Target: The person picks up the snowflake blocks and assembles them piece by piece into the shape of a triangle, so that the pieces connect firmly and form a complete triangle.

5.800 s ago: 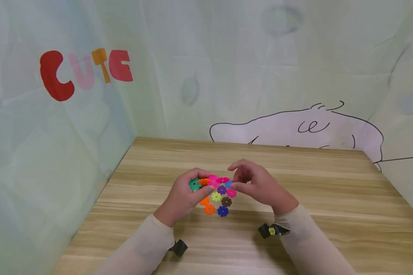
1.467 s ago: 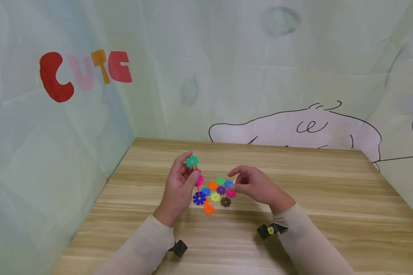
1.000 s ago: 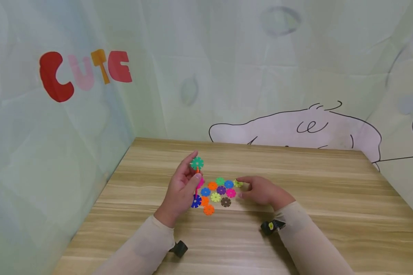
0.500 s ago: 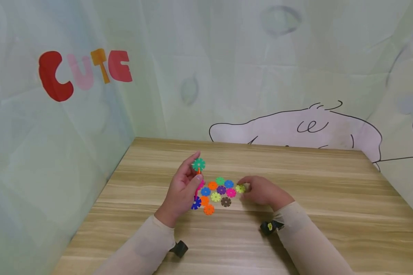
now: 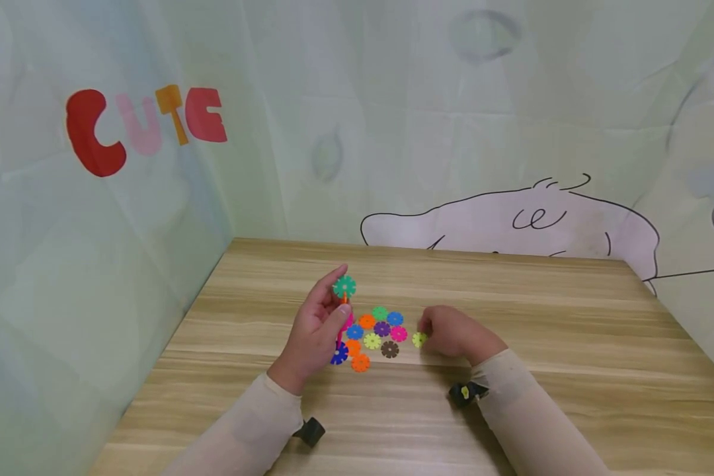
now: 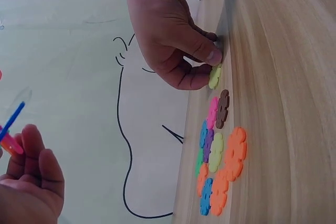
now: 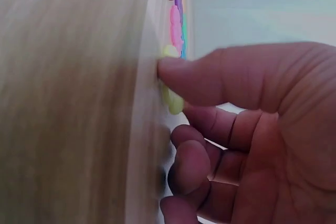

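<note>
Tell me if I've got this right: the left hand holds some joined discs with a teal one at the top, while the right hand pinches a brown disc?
Not quite: the right hand pinches a yellow-green disc, not the brown disc, as the left wrist view shows. The left hand does hold joined discs with a teal disc at the top.

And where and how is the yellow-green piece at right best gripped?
Probably pinch the yellow-green piece by its right rim, coming from the right as the right hand does: it is thin, with the brown piece to its left.
</note>
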Demonstrator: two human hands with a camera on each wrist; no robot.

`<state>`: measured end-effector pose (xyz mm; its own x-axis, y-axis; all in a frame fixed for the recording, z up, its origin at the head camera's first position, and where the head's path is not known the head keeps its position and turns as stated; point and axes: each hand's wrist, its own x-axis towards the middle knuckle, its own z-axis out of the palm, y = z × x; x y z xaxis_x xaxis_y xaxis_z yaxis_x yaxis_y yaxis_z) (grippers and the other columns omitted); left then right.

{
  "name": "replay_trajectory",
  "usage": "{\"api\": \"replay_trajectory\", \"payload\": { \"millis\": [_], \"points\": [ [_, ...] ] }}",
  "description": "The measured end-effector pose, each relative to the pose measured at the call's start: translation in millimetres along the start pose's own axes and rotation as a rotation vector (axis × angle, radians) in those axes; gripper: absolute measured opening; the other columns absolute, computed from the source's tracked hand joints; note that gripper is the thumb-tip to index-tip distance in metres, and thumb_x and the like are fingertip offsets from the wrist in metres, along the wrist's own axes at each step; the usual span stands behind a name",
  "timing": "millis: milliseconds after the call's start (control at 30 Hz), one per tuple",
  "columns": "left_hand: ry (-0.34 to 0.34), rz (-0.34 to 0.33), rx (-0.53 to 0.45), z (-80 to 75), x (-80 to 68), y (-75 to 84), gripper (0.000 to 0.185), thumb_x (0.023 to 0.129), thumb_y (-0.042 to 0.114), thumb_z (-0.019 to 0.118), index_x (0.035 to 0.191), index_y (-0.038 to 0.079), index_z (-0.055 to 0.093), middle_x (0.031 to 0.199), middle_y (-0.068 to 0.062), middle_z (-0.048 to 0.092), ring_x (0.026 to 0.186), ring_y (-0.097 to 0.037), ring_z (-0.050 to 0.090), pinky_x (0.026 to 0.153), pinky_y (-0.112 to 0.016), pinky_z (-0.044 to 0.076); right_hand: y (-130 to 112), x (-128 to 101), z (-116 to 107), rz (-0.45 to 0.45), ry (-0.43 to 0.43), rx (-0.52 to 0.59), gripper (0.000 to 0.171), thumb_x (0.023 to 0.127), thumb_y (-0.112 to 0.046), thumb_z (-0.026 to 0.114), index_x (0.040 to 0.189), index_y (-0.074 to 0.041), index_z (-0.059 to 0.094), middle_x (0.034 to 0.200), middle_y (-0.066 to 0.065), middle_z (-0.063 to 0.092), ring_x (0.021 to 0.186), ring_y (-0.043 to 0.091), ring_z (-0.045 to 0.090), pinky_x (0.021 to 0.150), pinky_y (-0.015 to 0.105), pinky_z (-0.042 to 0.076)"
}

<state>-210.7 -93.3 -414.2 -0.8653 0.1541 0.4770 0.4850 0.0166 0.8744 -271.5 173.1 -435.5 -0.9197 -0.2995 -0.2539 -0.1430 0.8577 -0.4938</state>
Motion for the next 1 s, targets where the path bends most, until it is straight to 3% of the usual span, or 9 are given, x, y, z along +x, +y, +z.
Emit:
{"api": "replay_trajectory", "payload": {
  "millis": [167,300,400,533,633,733,833,1000],
  "points": [
    [-0.008,-0.004,0.01,-0.8,-0.5,1.0,0.061,0.104,-0.004,0.05,0.161,0.015,0.042,0.099,-0.013,0.054,0.087,-0.019,0.056,0.08,-0.021,0.055,-2,-1,0,0.005,-0.017,0.017,0.022,0.081,-0.006,0.083,0.092,-0.012,0.064,0.088,0.004,0.062,0.08,0.022,0.057,0.069,0.035,0.048],
    [-0.019,0.003,0.007,-1.4,-1.0,0.1,0.061,0.104,-0.005,0.05,0.161,0.015,0.041,0.099,-0.016,0.054,0.088,-0.019,0.057,0.081,-0.022,0.056,-2,0,-2,-0.053,-0.028,0.057,0.023,0.081,-0.006,0.082,0.087,-0.011,0.06,0.082,0.004,0.057,0.075,0.02,0.054,0.064,0.033,0.044],
    [-0.039,0.008,-0.001,-1.3,-1.4,-1.0,0.061,0.103,-0.005,0.05,0.161,0.014,0.042,0.101,-0.019,0.055,0.09,-0.021,0.058,0.083,-0.022,0.056,-2,-1,-6,-0.121,-0.035,0.197,0.021,0.085,-0.005,0.079,0.095,-0.009,0.061,0.076,0.002,0.053,0.068,0.018,0.05,0.06,0.03,0.042],
    [-0.098,0.001,0.014,-0.6,-2.1,-1.2,0.061,0.104,-0.003,0.051,0.161,0.016,0.041,0.107,-0.021,0.057,0.093,-0.022,0.06,0.086,-0.023,0.057,-12,-8,-14,-0.273,0.007,0.48,0.027,0.094,-0.004,0.073,0.12,-0.005,0.066,0.075,0.003,0.055,0.064,0.016,0.051,0.059,0.027,0.046],
    [-0.147,-0.023,0.029,0.2,-2.8,0.5,0.062,0.106,0.0,0.051,0.163,0.021,0.04,0.109,-0.021,0.058,0.093,-0.022,0.06,0.084,-0.024,0.057,-25,-21,-21,-0.393,0.056,0.655,0.034,0.098,-0.004,0.07,0.132,-0.001,0.065,0.083,0.006,0.06,0.069,0.017,0.058,0.067,0.028,0.056],
    [-0.191,-0.051,0.024,0.8,-3.0,3.0,0.062,0.107,0.002,0.051,0.164,0.025,0.038,0.111,-0.017,0.058,0.093,-0.022,0.06,0.083,-0.025,0.058,-38,-33,-25,-0.446,0.068,0.792,0.039,0.099,-0.001,0.068,0.137,0.0,0.062,0.091,0.009,0.062,0.076,0.017,0.064,0.077,0.031,0.062],
    [-0.229,-0.066,0.022,1.4,-3.7,6.0,0.062,0.108,0.003,0.051,0.164,0.024,0.037,0.112,-0.012,0.058,0.091,-0.022,0.059,0.08,-0.025,0.057,-47,-43,-27,-0.452,0.04,0.883,0.041,0.099,0.001,0.066,0.14,0.0,0.06,0.099,0.012,0.064,0.082,0.018,0.067,0.08,0.033,0.063],
    [-0.282,-0.067,0.014,1.7,-5.9,9.8,0.062,0.108,0.003,0.052,0.165,0.021,0.035,0.12,-0.013,0.061,0.098,-0.022,0.062,0.085,-0.025,0.059,-54,-49,-26,-0.464,-0.019,0.918,0.039,0.1,0.001,0.064,0.139,0.0,0.059,0.109,0.016,0.066,0.09,0.019,0.07,0.081,0.032,0.064]
  ]
}}
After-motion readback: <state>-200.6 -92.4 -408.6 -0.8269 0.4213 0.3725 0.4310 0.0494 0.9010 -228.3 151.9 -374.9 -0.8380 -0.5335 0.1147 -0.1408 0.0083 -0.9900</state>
